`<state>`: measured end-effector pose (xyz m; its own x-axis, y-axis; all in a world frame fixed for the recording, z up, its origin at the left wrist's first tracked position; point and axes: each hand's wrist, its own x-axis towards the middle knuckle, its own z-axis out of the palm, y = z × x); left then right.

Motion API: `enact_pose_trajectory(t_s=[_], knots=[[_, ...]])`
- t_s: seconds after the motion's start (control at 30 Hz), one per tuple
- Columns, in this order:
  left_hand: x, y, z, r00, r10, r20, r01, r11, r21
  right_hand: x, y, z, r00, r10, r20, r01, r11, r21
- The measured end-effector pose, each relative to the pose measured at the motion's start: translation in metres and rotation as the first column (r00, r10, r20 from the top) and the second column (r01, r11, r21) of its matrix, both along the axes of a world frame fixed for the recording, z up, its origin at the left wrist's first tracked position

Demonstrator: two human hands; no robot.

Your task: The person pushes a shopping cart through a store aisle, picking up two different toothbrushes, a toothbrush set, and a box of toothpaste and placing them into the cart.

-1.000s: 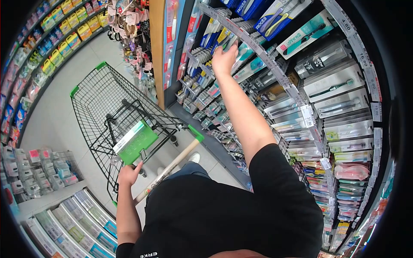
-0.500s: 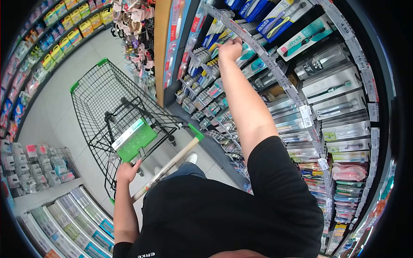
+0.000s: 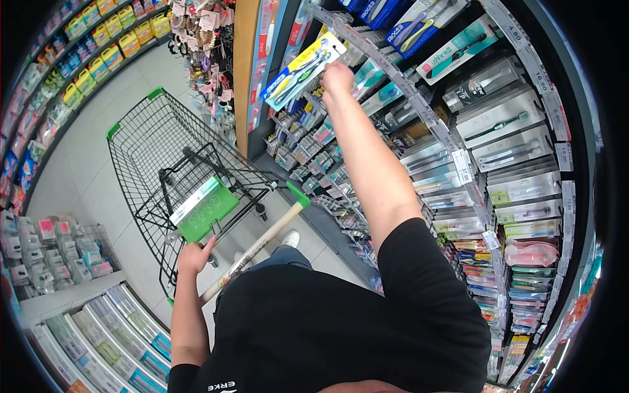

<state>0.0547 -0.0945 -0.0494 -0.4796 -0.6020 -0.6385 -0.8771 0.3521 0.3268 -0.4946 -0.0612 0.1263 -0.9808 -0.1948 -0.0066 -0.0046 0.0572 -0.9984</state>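
My right hand [image 3: 337, 80] is closed on the right edge of a toothbrush pack [image 3: 303, 71]. The pack has yellow and blue card, and brushes show in its clear front. It is held tilted in front of the hanging toothbrush rack, just under the price rail [image 3: 367, 47]. Low on the left, my left hand [image 3: 194, 258] is at the near end of the shopping cart [image 3: 147, 141], below its green panel [image 3: 211, 213]. Its thumb points up and its other fingers are curled out of sight; I cannot tell what they grip. The cart's pale handle bar [image 3: 262, 245] passes right of it.
Toothbrush shelves [image 3: 511, 154] curve along my right side. Hair accessories [image 3: 209, 72] hang beyond the cart. Shelves of yellow packs [image 3: 98, 69] line the far left of the tiled floor [image 3: 85, 164]. A low display of boxes [image 3: 108, 334] stands at lower left.
My right hand has come back from the rack, down and slightly left, and now holds a toothbrush pack out from the hooks. My left hand and the cart have barely shifted.
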Motion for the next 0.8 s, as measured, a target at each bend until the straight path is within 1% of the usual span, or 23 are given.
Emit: enact_pose_trajectory(t_s=[0.03, 0.07, 0.13, 0.17, 0.2, 0.23, 0.27, 0.3, 0.33, 0.4, 0.43, 0.47, 0.5, 0.53, 0.57, 0.6, 0.63, 0.67, 0.73, 0.77, 0.8], knots=[[0.000, 0.000, 0.001, 1.000, 0.003, 0.002, -0.003, 1.000, 0.000, 0.016, 0.001, 0.003, 0.999, 0.011, 0.045, -0.011, 1.000, -0.014], [-0.001, -0.001, 0.000, 1.000, 0.004, 0.003, -0.004, 1.000, 0.001, 0.033, 0.007, 0.006, 0.977, 0.081, 0.196, -0.073, 0.996, -0.045], [0.002, 0.000, -0.005, 0.998, 0.021, -0.053, -0.022, 1.000, -0.020, 0.059, 0.011, -0.012, 0.954, 0.142, 0.265, -0.129, 0.990, -0.063], [0.005, 0.000, -0.011, 0.993, 0.033, -0.113, -0.035, 0.999, -0.011, 0.075, 0.016, -0.024, 0.944, 0.173, 0.282, -0.172, 0.985, -0.027], [0.006, 0.001, -0.011, 0.973, 0.037, -0.226, -0.041, 0.999, -0.015, 0.088, 0.020, -0.037, 0.928, 0.198, 0.316, -0.203, 0.979, -0.018], [0.006, 0.004, -0.008, 0.944, 0.051, -0.325, -0.059, 0.998, -0.016, 0.104, 0.024, -0.053, 0.909, 0.258, 0.328, -0.242, 0.966, -0.090], [0.009, 0.001, -0.008, 0.971, 0.056, -0.232, -0.055, 0.998, 0.012, 0.128, 0.030, -0.076, 0.879, 0.321, 0.353, -0.282, 0.946, -0.157], [0.011, 0.004, 0.003, 0.962, 0.073, -0.262, -0.069, 0.997, 0.024, 0.160, 0.039, -0.090, 0.855, 0.348, 0.384, -0.294, 0.936, -0.195], [0.018, 0.013, -0.003, 0.877, 0.048, -0.478, -0.123, 0.984, -0.128, 0.186, 0.041, -0.091, 0.842, 0.371, 0.392, -0.294, 0.924, -0.245], [0.026, 0.015, 0.000, 0.748, 0.057, -0.662, -0.187, 0.974, -0.128, 0.244, 0.060, -0.107, 0.799, 0.383, 0.463, -0.321, 0.923, -0.211], [0.025, 0.014, 0.003, 0.758, 0.075, -0.648, -0.211, 0.968, -0.135, 0.264, 0.065, -0.119, 0.775, 0.419, 0.474, -0.317, 0.905, -0.282], [0.022, 0.015, 0.007, 0.653, 0.196, -0.731, -0.225, 0.973, 0.060, 0.280, 0.068, -0.130, 0.754, 0.448, 0.480, -0.304, 0.886, -0.350], [0.021, 0.023, 0.010, 0.536, 0.333, -0.776, -0.207, 0.943, 0.261, 0.299, 0.073, -0.137, 0.747, 0.420, 0.515, -0.278, 0.901, -0.333], [0.018, 0.029, 0.011, 0.541, 0.341, -0.769, -0.220, 0.940, 0.262, 0.317, 0.076, -0.141, 0.744, 0.390, 0.543, -0.249, 0.915, -0.316], [0.013, 0.033, 0.012, 0.407, 0.552, -0.728, -0.218, 0.833, 0.509, 0.329, 0.078, -0.144, 0.743, 0.365, 0.561, -0.226, 0.925, -0.304], [0.009, 0.039, 0.014, 0.270, 0.737, -0.619, -0.173, 0.670, 0.722, 0.337, 0.080, -0.144, 0.739, 0.368, 0.564, -0.231, 0.925, -0.302], [0.006, 0.040, 0.022, 0.251, 0.797, -0.550, -0.143, 0.592, 0.793, 0.343, 0.081, -0.145, 0.744, 0.389, 0.544, -0.261, 0.918, -0.300], [0.008, 0.038, 0.019, 0.250, 0.799, -0.547, -0.144, 0.589, 0.795, 0.347, 0.083, -0.145, 0.749, 0.409, 0.521, -0.290, 0.910, -0.297], [0.012, 0.032, 0.018, 0.105, 0.895, -0.434, -0.076, 0.442, 0.894, 0.348, 0.088, -0.146, 0.754, 0.427, 0.499, -0.318, 0.902, -0.291], [0.016, 0.026, 0.017, 0.108, 0.892, -0.438, -0.096, 0.448, 0.889, 0.343, 0.092, -0.145, 0.792, 0.506, 0.342, -0.515, 0.854, -0.071], [0.022, 0.018, 0.013, 0.133, 0.883, -0.450, -0.141, 0.467, 0.873, 0.338, 0.097, -0.145, 0.773, 0.604, 0.194, -0.634, 0.751, 0.184]])
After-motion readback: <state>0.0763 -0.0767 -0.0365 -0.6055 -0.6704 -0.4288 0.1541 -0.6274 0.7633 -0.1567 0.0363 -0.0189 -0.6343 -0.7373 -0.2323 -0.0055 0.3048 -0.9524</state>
